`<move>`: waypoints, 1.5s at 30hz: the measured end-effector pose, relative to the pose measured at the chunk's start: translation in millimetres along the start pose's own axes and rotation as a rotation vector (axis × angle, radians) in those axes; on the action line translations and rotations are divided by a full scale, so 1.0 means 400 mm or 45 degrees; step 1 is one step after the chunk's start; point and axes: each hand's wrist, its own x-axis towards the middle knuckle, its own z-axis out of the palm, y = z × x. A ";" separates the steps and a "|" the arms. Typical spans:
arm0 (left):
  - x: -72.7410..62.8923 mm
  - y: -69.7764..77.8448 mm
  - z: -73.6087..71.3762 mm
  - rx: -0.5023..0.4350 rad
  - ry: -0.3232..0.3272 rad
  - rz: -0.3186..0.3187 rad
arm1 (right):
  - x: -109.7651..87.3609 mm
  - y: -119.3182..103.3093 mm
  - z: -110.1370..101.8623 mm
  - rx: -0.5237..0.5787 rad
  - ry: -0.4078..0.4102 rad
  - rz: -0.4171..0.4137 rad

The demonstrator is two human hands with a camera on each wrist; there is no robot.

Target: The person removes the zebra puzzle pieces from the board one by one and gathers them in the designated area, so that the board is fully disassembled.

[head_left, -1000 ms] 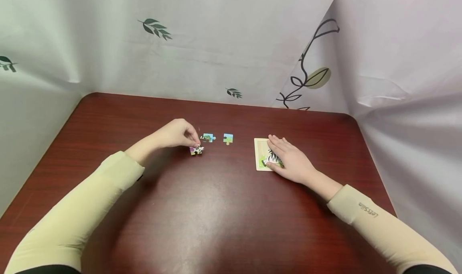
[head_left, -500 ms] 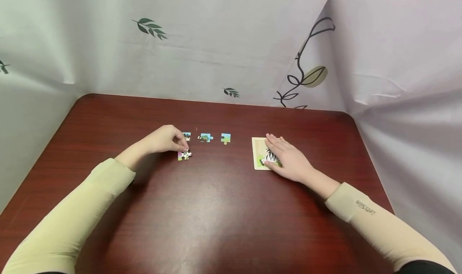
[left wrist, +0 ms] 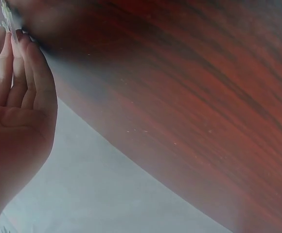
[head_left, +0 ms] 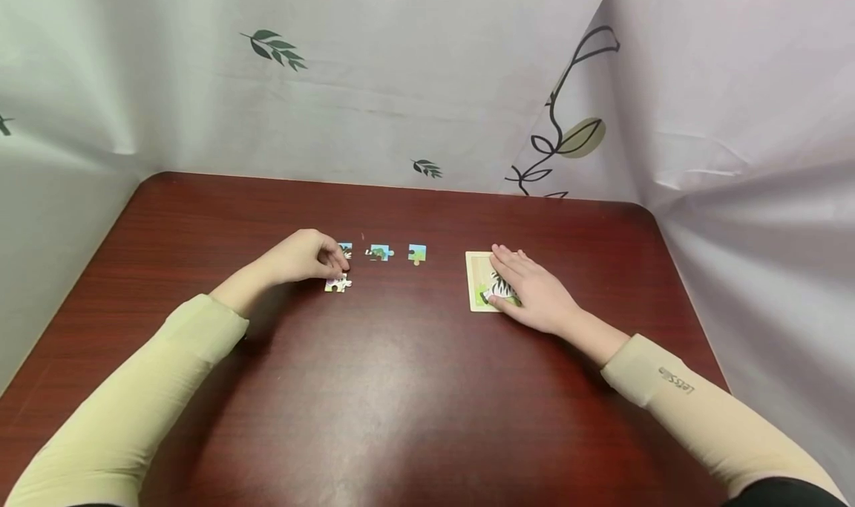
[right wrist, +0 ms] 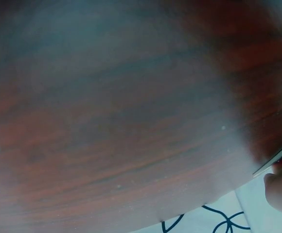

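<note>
Two grips: one narrow pinch, one flat rest

The left hand [head_left: 303,256] comes in from the near left, bent at the wrist, fingertips angled down to the table [head_left: 401,418]. Its thumb and fingertips pinch a zebra-patterned puzzle piece [head_left: 338,283] by its far edge. The right hand [head_left: 537,292] lies with fingers straight and thumb apart over a framed board [head_left: 476,280], partly covering its zebra picture [head_left: 499,289].

Only the left wrist view shows the fingers lined up nearly straight, the thumb facing them and thin, pale edges between. The right wrist view catches the board's thin side beside part of the hand. The head view alone shows a half-hidden piece [head_left: 346,249], a middle piece [head_left: 381,252] and an end piece [head_left: 417,252] in a row.
</note>
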 end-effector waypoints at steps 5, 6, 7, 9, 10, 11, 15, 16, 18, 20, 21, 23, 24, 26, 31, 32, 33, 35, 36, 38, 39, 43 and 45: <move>-0.006 -0.004 -0.002 0.004 0.019 -0.012 | 0.003 -0.001 -0.003 -0.003 -0.002 -0.001; -0.007 -0.005 -0.003 0.001 0.024 -0.015 | 0.004 -0.002 -0.003 -0.002 -0.003 -0.001; -0.008 -0.005 -0.003 -0.002 0.030 -0.017 | 0.004 -0.002 -0.004 -0.001 -0.002 -0.001; -0.010 -0.004 -0.005 -0.013 0.035 -0.022 | 0.005 -0.003 -0.004 0.001 -0.003 -0.002; -0.011 -0.003 -0.005 -0.017 0.038 -0.024 | 0.006 -0.003 -0.005 0.002 -0.002 -0.003; -0.012 -0.002 -0.006 -0.016 0.039 -0.026 | 0.006 -0.003 -0.005 0.001 -0.001 -0.004; -0.007 0.006 -0.008 -0.006 0.046 -0.023 | 0.007 -0.002 -0.006 -0.002 0.002 -0.008; -0.003 0.009 -0.008 -0.001 0.050 -0.018 | 0.007 -0.002 -0.006 -0.003 0.002 -0.008; 0.008 0.017 -0.007 0.013 0.061 -0.001 | 0.007 -0.002 -0.007 -0.002 0.001 -0.008; 0.023 0.030 -0.004 0.019 0.073 0.020 | 0.006 -0.002 -0.007 0.002 -0.003 -0.006; 0.031 0.039 -0.002 0.018 0.075 0.030 | 0.005 -0.003 -0.008 0.005 -0.005 -0.004; 0.050 0.058 0.005 0.009 0.077 0.052 | 0.005 -0.004 -0.009 0.011 -0.010 -0.001; 0.060 0.069 0.009 0.003 0.073 0.062 | 0.004 -0.004 -0.009 0.013 -0.011 -0.001; 0.082 0.094 0.019 -0.003 0.061 0.091 | 0.004 -0.004 -0.009 0.016 -0.012 -0.001; 0.142 0.154 0.050 -0.006 0.012 0.156 | 0.002 -0.004 -0.008 0.007 -0.010 -0.007; 0.153 0.166 0.057 -0.009 0.001 0.164 | 0.001 -0.004 -0.008 0.005 -0.009 -0.008; 0.163 0.178 0.064 -0.008 -0.012 0.172 | 0.001 -0.004 -0.007 0.005 -0.008 -0.008; 0.182 0.200 0.077 -0.006 -0.032 0.186 | 0.000 -0.004 -0.007 0.008 -0.003 -0.006; 0.191 0.210 0.084 -0.002 -0.043 0.193 | -0.001 -0.004 -0.007 0.010 0.002 -0.006; 0.209 0.228 0.098 0.003 -0.054 0.208 | -0.003 -0.003 -0.008 0.010 0.011 -0.002; 0.218 0.236 0.105 0.007 -0.059 0.215 | -0.004 -0.002 -0.008 0.008 0.015 0.000; 0.250 0.262 0.130 -0.005 -0.074 0.246 | -0.013 0.004 -0.008 -0.003 0.027 0.007; 0.264 0.273 0.141 -0.009 -0.078 0.259 | -0.018 0.007 -0.008 -0.003 0.029 0.012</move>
